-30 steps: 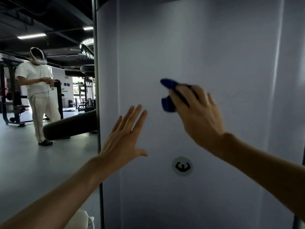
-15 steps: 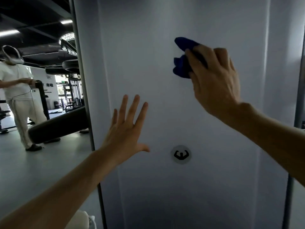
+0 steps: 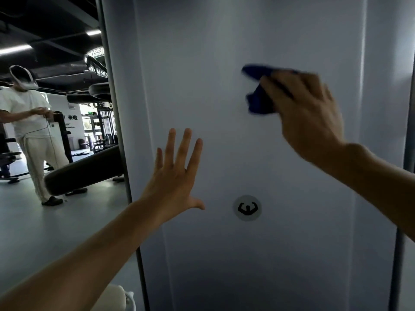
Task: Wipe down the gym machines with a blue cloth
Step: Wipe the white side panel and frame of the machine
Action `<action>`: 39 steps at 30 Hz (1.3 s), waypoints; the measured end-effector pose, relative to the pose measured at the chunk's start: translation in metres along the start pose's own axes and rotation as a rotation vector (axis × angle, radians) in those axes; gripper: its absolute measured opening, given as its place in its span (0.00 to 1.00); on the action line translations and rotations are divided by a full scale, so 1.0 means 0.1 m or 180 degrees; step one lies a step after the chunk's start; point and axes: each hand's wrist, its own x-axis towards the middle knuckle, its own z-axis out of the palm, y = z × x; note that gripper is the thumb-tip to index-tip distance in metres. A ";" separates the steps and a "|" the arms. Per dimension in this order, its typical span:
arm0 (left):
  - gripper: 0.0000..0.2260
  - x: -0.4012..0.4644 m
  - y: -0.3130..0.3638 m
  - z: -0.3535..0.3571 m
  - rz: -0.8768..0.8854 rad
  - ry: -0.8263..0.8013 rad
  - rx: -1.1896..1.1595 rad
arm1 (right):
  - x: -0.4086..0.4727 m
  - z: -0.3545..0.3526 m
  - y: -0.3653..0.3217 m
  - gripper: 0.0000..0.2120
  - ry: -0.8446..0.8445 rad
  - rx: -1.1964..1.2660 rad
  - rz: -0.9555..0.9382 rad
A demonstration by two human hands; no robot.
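A tall white machine panel (image 3: 280, 153) fills most of the view, smooth and upright, with a dark post (image 3: 116, 131) along its left edge. To the left of it the grey gym floor (image 3: 33, 221) stretches back, and a person in white clothes (image 3: 31, 131) stands there beside a black padded roller (image 3: 85, 171) and dark weight equipment. The left hand (image 3: 173, 180) is raised against the panel's lower middle, palm toward it, its fingers (image 3: 186, 149) straight and spread, holding nothing; whether the palm actually touches the surface cannot be told. The right hand (image 3: 307, 117) is higher and to the right, blurred, its fingers curled round a bunched blue cloth (image 3: 260, 95) that is held against the panel, with cloth sticking out above and to the left of the knuckles. Below, between the two forearms, a small round grey logo sticker (image 3: 247, 208) with a black emblem sits on the panel
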 end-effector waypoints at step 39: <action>0.59 -0.51 -0.30 0.80 -0.0506 0.0849 -0.1552 | -0.85 0.74 -2.24 0.32 -0.0625 0.0651 -0.0472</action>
